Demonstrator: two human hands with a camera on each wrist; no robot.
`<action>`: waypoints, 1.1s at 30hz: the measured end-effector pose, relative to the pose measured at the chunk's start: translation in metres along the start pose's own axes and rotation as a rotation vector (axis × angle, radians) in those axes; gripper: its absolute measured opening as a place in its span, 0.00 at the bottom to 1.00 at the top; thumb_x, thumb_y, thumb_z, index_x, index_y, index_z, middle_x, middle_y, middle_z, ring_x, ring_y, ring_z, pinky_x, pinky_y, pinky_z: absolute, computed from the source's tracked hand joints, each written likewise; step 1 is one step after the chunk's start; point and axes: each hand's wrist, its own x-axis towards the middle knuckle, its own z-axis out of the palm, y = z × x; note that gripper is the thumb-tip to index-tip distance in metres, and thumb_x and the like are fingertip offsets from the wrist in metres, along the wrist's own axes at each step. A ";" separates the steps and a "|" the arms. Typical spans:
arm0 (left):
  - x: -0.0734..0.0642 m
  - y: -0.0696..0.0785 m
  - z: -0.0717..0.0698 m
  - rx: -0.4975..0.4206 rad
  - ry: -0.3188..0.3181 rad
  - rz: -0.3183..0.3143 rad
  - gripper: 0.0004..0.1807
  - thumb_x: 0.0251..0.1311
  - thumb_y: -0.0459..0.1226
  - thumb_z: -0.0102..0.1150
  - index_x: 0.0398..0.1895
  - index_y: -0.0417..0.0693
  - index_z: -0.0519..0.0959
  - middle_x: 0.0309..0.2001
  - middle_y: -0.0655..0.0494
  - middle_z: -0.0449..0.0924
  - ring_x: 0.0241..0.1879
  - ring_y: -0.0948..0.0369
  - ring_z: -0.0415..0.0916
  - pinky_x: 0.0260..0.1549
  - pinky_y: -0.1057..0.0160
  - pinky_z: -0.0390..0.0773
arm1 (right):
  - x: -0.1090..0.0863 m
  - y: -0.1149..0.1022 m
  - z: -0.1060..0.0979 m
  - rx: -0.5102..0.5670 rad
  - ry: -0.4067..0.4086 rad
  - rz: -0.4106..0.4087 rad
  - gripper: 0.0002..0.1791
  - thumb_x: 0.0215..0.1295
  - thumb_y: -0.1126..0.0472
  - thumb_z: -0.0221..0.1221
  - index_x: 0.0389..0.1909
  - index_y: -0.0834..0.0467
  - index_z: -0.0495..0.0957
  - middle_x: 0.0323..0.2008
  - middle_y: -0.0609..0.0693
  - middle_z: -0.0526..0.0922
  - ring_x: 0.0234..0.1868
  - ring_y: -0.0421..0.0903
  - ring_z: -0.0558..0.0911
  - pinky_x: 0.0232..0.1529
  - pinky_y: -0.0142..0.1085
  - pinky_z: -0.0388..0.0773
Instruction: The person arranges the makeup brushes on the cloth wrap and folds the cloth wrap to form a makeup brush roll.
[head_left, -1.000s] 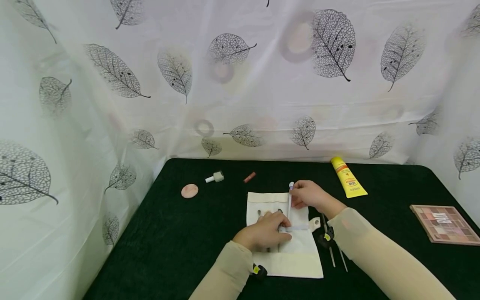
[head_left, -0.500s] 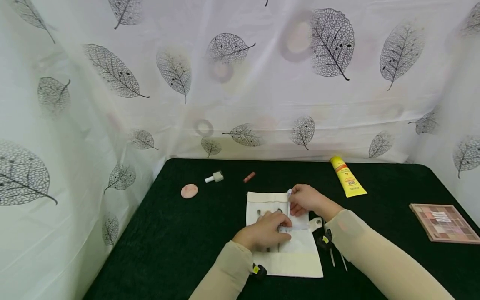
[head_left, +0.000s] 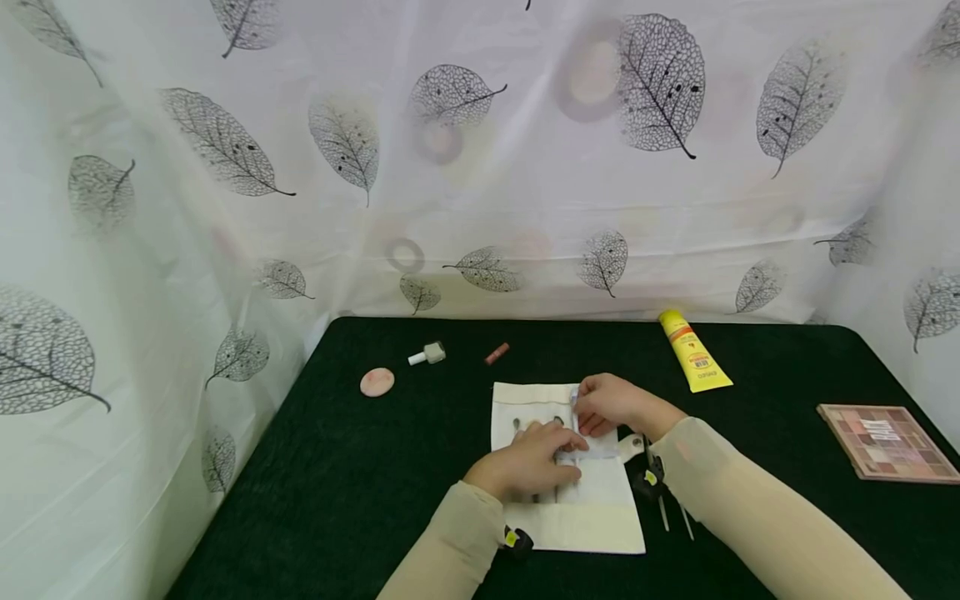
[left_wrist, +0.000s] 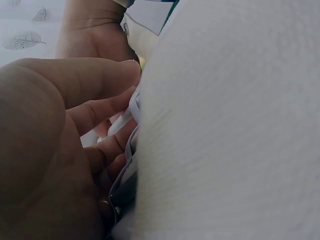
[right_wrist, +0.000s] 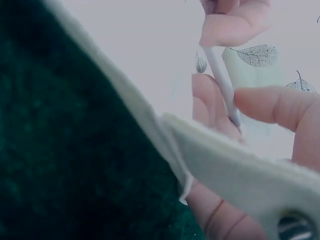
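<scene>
A pale canvas roll pouch [head_left: 600, 525] lies unfolded on the dark green table, with several brushes partly visible under its elastic band [head_left: 598, 454]. My left hand [head_left: 528, 460] rests on the pouch, fingers bent at the elastic, thumb apart from the index finger. My right hand [head_left: 611, 404] pinches a slim white pen-like stick [right_wrist: 222, 82] between thumb and fingers at the pouch's upper part. In the left wrist view, the stick [left_wrist: 119, 124] lies close to the left fingers and the elastic; its lower end is hidden.
Two thin sticks [head_left: 686, 517] lie under the right wrist, beside the pouch's snap tab [head_left: 632, 447]. Farther back are a pink oval [head_left: 377, 382], a small bottle with a white cap [head_left: 427, 353], a reddish-brown tube [head_left: 497, 353] and a yellow tube [head_left: 693, 354]. A palette [head_left: 888, 442] lies right.
The white stick has slid down along the pouch, so its top no longer sticks out above my right fingers. My right hand has shifted slightly toward me; the left stays in place.
</scene>
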 end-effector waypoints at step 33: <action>-0.003 0.003 -0.001 0.066 -0.009 0.015 0.22 0.68 0.49 0.59 0.65 0.75 0.76 0.50 0.68 0.69 0.45 0.63 0.61 0.40 0.61 0.66 | -0.012 0.000 0.007 -0.127 -0.044 0.012 0.13 0.58 0.64 0.63 0.44 0.60 0.75 0.26 0.54 0.82 0.22 0.45 0.77 0.22 0.33 0.70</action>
